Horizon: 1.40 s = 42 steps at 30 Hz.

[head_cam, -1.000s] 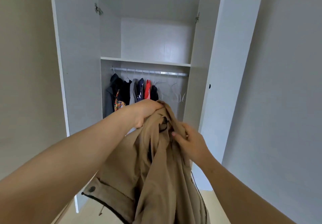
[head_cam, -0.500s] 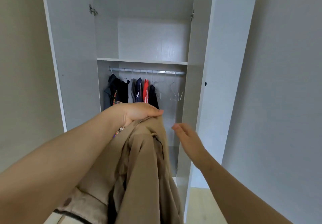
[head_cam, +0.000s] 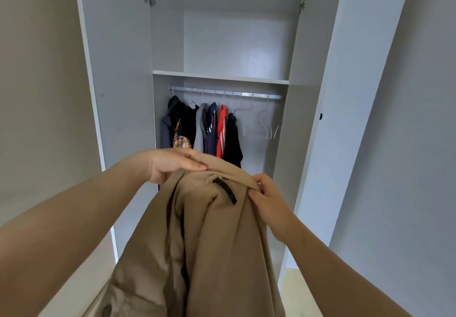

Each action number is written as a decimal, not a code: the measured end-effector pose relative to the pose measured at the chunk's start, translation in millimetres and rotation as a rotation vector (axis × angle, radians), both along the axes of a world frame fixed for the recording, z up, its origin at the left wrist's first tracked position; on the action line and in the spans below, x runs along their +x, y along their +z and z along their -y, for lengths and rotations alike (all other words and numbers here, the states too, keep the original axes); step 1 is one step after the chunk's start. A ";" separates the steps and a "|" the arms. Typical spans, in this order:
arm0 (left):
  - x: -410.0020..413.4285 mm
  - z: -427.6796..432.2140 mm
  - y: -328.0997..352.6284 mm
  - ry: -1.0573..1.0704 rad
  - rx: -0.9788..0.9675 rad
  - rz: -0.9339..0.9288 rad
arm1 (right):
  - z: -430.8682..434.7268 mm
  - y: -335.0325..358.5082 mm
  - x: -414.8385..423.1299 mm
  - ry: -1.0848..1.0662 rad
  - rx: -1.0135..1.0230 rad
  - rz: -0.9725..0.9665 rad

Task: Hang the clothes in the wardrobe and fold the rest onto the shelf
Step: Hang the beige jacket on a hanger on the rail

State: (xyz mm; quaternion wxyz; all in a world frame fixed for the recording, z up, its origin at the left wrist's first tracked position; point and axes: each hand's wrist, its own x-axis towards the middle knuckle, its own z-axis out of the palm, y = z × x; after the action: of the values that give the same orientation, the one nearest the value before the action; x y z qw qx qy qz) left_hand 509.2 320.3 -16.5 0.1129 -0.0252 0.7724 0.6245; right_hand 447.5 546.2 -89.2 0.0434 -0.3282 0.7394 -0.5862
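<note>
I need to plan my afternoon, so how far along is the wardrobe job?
Done: dark, grey and red garments hang along the metal rail. In hand: left hand and right hand grip the beige fabric coat by its collar. Left: put it on a bare wire hanger; nothing folded shows on the white shelf yet.

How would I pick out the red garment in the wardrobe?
Inside the open wardrobe, below the shelf, clothes hang on a metal rail. The red garment hangs between a navy top and a black one; it alone is bright red with white stripes.
</note>
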 end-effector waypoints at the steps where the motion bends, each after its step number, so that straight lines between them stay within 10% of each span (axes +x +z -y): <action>1: -3.8 9.5 -7.0 0.058 -0.026 0.024 | 6.1 1.1 -6.2 -0.026 -0.015 -0.022; 10: -87.9 73.5 -53.0 0.233 -0.440 0.107 | 80.6 15.1 -85.2 0.000 -0.097 0.065; 13: -131.1 81.5 -66.4 0.395 -0.793 -0.365 | 110.7 28.5 -119.4 -0.028 -0.139 0.082; 20: -208.5 109.1 -95.7 0.501 -0.347 -0.950 | 157.4 50.8 -203.8 -0.101 -0.330 0.152; 25: -267.5 127.1 -112.8 0.253 -0.688 -0.528 | 177.5 52.6 -250.0 -0.055 -0.433 0.255; 35: -386.0 185.7 -91.0 0.612 -0.652 -0.447 | 200.9 31.3 -393.0 -0.266 -0.456 0.276; 42: -472.1 214.1 -39.4 0.939 -0.554 -0.459 | 223.7 2.0 -500.4 -0.298 -0.073 0.214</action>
State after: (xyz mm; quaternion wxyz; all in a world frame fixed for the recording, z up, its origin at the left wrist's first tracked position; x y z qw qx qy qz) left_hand 37.1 106.3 -55.9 -0.3565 -0.2572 0.8176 0.3719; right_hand -52.9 322.5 -87.2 0.0227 -0.1519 0.7493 -0.6442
